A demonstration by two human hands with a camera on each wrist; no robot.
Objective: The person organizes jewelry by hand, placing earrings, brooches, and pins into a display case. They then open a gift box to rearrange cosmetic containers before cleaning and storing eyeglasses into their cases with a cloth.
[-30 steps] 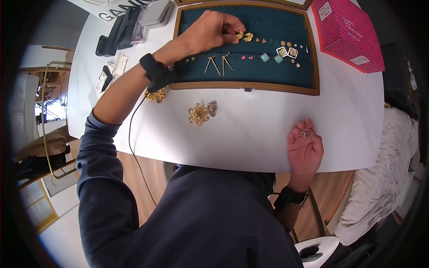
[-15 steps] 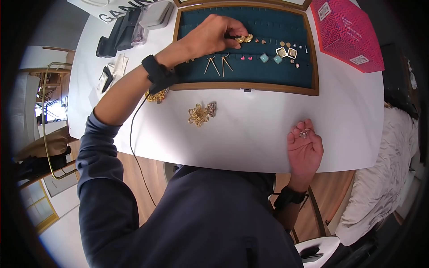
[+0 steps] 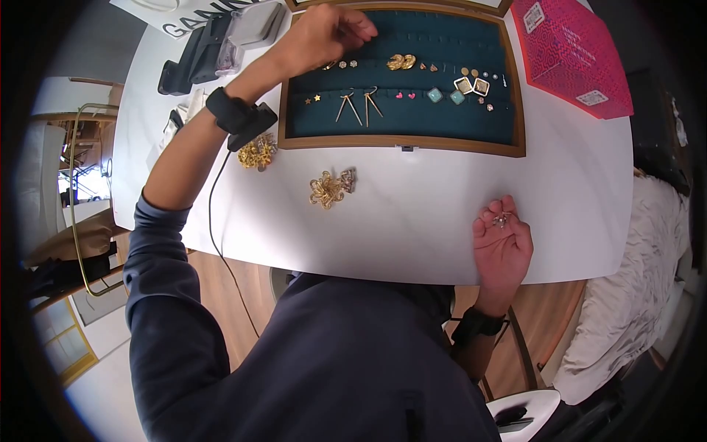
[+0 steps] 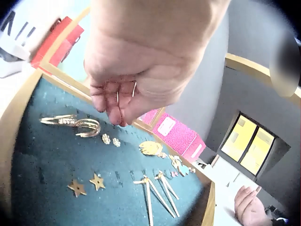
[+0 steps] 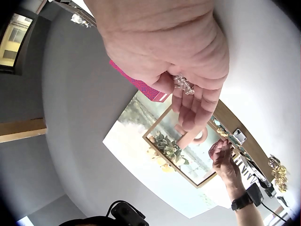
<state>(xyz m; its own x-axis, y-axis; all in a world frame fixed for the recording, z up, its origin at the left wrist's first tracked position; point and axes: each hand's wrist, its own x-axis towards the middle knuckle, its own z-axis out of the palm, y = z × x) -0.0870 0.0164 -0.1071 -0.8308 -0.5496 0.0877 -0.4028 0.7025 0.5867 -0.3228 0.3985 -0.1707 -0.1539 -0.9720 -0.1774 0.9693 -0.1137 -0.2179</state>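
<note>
Silvery jewellery (image 5: 184,85) rests in the relaxed right hand (image 3: 503,249), probably light, fragile and best taken by its edges, while the left hand (image 3: 320,43) pinches thin metal wires (image 4: 117,97).

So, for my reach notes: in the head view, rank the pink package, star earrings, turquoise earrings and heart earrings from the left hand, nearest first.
From the left hand:
1. Star earrings, case's left
2. Heart earrings, near its middle
3. Turquoise earrings, right of those
4. Pink package, right of case
</note>
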